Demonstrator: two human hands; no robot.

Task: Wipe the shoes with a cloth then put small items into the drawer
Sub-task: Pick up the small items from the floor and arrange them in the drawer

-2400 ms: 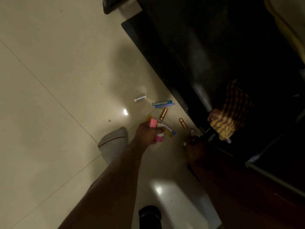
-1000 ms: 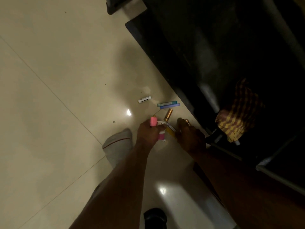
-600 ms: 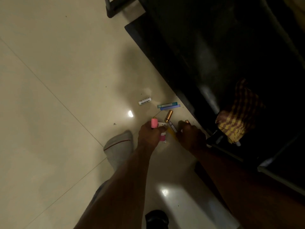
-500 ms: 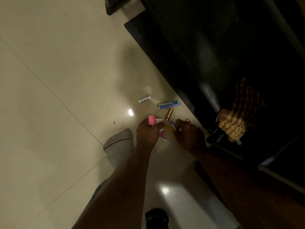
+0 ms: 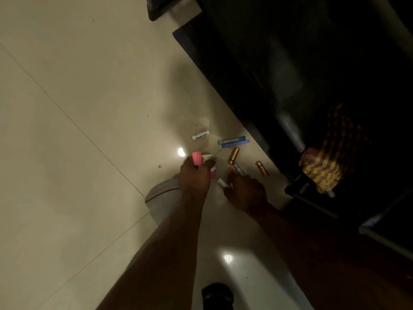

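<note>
1. Gathering small items off the floor (image 5: 78,130), wiping seemingly done: checked cloth (image 5: 328,162) draped on dark cabinet (image 5: 279,63), far right.
2. Left hand (image 5: 196,177) gripping a pink marker (image 5: 197,158) plus other small pieces; right hand (image 5: 245,191) pinching thin sticks.
3. Still loose: white battery (image 5: 201,135), two flat strips (image 5: 233,140), two gold batteries (image 5: 233,155), long axes pointing far-right or near-right.
4. Next, likely: scoop those, then find the drawer, not identifiable here.

Glossy cream floor tiles (image 5: 73,90) with thin diagonal grout lines fill the left side, bearing two bright lamp reflections (image 5: 181,151). Dark furniture (image 5: 279,63) occupies the upper right, its base resting on the floor. Lighting is dim overall.
</note>
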